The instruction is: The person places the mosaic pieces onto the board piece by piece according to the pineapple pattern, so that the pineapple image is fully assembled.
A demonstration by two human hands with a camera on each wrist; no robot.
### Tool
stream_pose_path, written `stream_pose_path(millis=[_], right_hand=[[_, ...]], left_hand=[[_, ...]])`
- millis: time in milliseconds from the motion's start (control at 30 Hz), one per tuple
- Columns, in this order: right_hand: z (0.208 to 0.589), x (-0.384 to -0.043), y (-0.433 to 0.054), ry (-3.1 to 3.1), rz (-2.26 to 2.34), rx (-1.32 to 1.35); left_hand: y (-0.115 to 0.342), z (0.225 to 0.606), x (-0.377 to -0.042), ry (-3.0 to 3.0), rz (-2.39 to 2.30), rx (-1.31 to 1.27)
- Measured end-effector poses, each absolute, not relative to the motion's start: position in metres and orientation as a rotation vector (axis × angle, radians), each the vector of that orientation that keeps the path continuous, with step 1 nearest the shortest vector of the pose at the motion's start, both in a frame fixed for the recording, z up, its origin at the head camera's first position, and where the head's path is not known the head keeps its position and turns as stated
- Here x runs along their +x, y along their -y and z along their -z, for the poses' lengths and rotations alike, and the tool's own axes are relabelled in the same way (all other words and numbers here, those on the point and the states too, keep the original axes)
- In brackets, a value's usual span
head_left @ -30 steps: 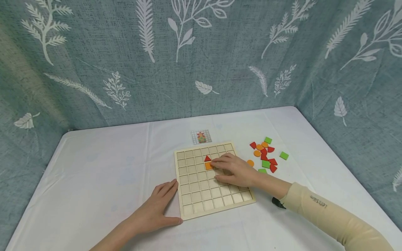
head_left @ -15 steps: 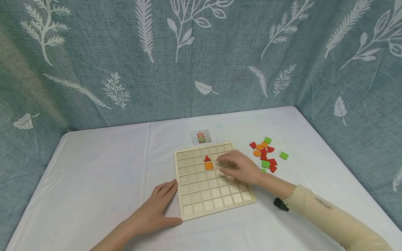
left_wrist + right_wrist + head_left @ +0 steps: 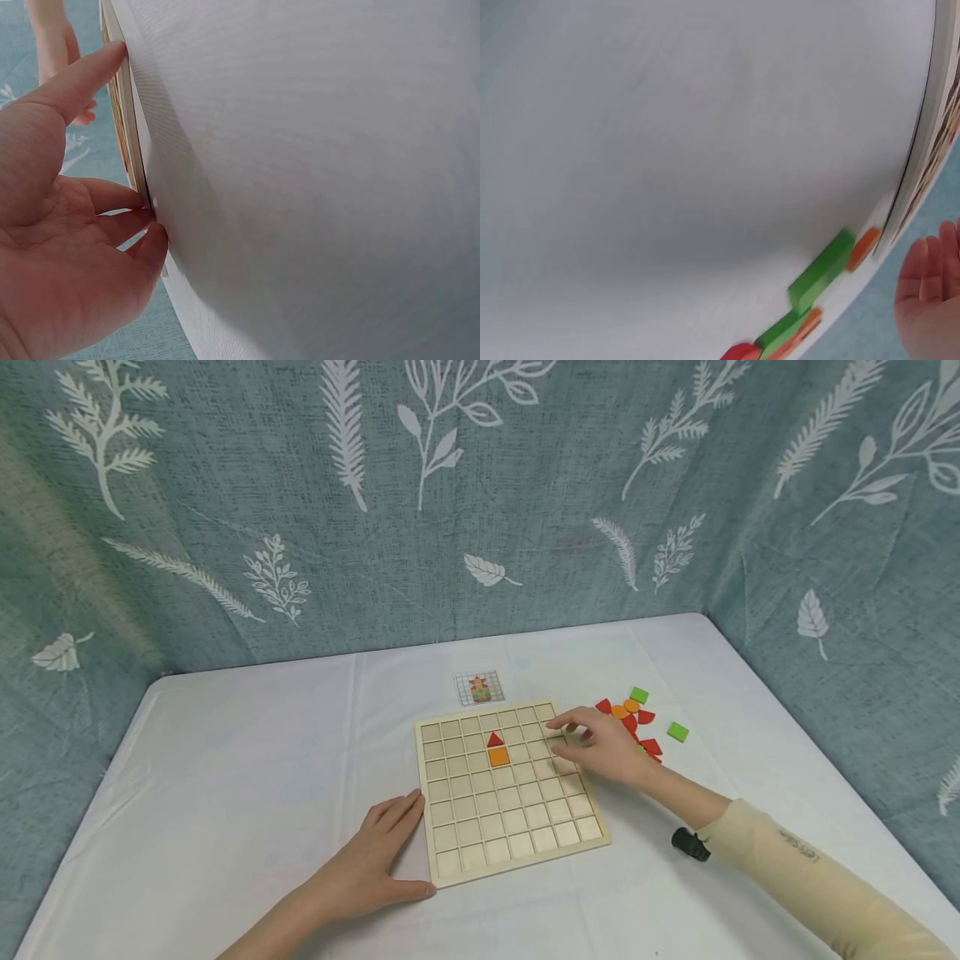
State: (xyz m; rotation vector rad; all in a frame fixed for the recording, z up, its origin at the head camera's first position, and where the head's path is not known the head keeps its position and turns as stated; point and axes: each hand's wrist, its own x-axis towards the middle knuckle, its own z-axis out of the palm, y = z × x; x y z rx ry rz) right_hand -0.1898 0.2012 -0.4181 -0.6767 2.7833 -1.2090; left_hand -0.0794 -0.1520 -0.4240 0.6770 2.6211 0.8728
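A pale wooden grid board [image 3: 491,831] lies on the white cloth. One red triangle [image 3: 495,740] sits in a cell, directly above an orange square [image 3: 498,756] in the cell below. My left hand [image 3: 367,864] rests at the board's left side, its fingertips and thumb touching the edge; the left wrist view shows the same contact along the board's rim [image 3: 131,142]. Over the board's right edge hovers my right hand [image 3: 611,747], thumb and fingers apart with nothing between them. It partly hides the loose pieces behind it.
To the right lie scattered flat pieces: green squares [image 3: 678,732], red quarter circles [image 3: 646,717] and orange discs [image 3: 632,705]. A small card [image 3: 479,688] with a printed grid picture lies beyond the board. Near the right forearm is a small black object [image 3: 690,844]. A patterned curtain [image 3: 420,585] surrounds the table.
My right hand has left the orange square in its cell and moved right across the board to its right edge. My left hand has stayed put.
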Motion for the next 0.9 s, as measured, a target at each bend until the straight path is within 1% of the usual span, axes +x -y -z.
stream_pose_path(millis=[900], right_hand=[[0.415, -0.209, -0.246, -2.927, 1.088, -0.538]], left_hand=[[0.152, 0.425, -0.079, -2.632, -0.881, 0.68]])
